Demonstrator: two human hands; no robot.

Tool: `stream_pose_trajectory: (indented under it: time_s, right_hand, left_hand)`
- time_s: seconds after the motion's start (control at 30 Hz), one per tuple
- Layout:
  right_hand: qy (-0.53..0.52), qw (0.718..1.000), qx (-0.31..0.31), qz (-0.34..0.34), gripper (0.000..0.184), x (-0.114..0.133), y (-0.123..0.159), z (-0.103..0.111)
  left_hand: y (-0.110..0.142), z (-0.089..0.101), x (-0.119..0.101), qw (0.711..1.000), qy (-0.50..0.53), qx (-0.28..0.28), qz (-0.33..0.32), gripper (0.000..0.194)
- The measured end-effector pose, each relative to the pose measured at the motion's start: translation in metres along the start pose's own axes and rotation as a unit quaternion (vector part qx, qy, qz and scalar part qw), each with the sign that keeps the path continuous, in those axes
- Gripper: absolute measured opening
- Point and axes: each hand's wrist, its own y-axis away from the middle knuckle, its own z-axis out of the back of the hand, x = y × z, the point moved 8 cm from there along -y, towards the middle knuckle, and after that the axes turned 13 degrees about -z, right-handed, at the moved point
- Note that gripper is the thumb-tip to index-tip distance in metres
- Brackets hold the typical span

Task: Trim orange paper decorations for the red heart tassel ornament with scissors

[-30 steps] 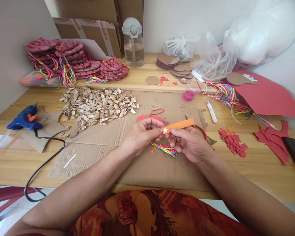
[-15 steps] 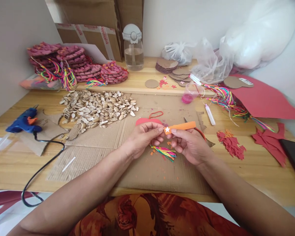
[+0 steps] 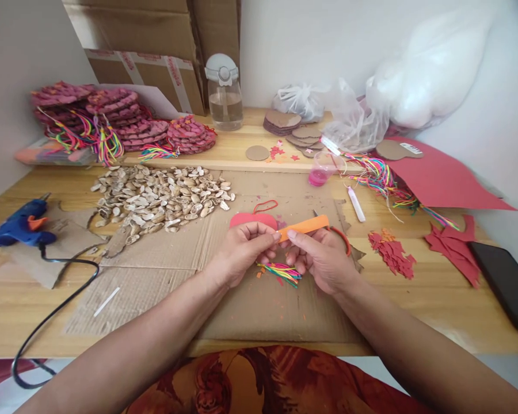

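An orange strip (image 3: 309, 225) of paper or thin foam is pinched between my two hands above the cardboard. My left hand (image 3: 247, 248) closes thumb and fingertips on its left end. Just beside it, my right hand (image 3: 322, 256) grips the strip with its thumb on top, and the right end sticks out past the knuckles. The thumbs cover the spot where they meet. Behind my right hand show an orange-red scissors handle (image 3: 347, 244) and a thin blade tip. A red shape with a cord loop (image 3: 252, 219) and a colourful tassel (image 3: 286, 272) lie around the hands.
Peanut shells (image 3: 164, 198) cover the left of the cardboard mat (image 3: 155, 276). A blue glue gun (image 3: 19, 221) and its cord lie further left. Red scraps (image 3: 392, 253) and a phone (image 3: 503, 284) lie right. A water bottle (image 3: 225, 98) and stacked decorated pieces (image 3: 147, 135) stand behind.
The white star on the strip's left end has gone from sight under my fingers. My thumbs have come closer together. The whole scene has shifted a little left and down in view.
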Motion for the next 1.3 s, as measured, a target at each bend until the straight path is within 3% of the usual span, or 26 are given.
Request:
stream_pose_trajectory:
  time_s: [0.17,0.37,0.7,0.93,1.13,1.3]
  right_hand:
    - [-0.034,0.997,-0.053,0.035,0.028,0.009,0.002,0.013]
    - [-0.051,0.998,-0.024,0.034,0.027,0.007,0.001,0.008]
    - [-0.061,0.996,-0.031,0.053,0.026,0.013,0.002,0.017]
    - [-0.048,0.999,0.024,-0.001,0.027,-0.001,0.000,0.004]
    - [-0.052,0.998,-0.021,-0.003,0.024,-0.003,0.001,0.006]
    - [-0.049,0.999,-0.018,0.014,0.023,-0.002,0.000,0.006]
  left_hand:
    - [0.000,0.005,-0.009,0.999,-0.037,-0.025,-0.012,0.026]
    - [-0.001,0.003,-0.011,0.999,-0.008,-0.031,-0.025,0.026]
    - [-0.003,0.003,-0.016,0.998,-0.010,-0.044,-0.046,0.024]
    - [0.000,-0.002,-0.012,0.999,-0.011,-0.027,-0.037,0.025]
    - [0.000,-0.004,-0.008,0.999,0.008,-0.017,-0.027,0.027]
    - [0.000,-0.004,-0.007,0.999,0.013,-0.024,-0.021,0.026]
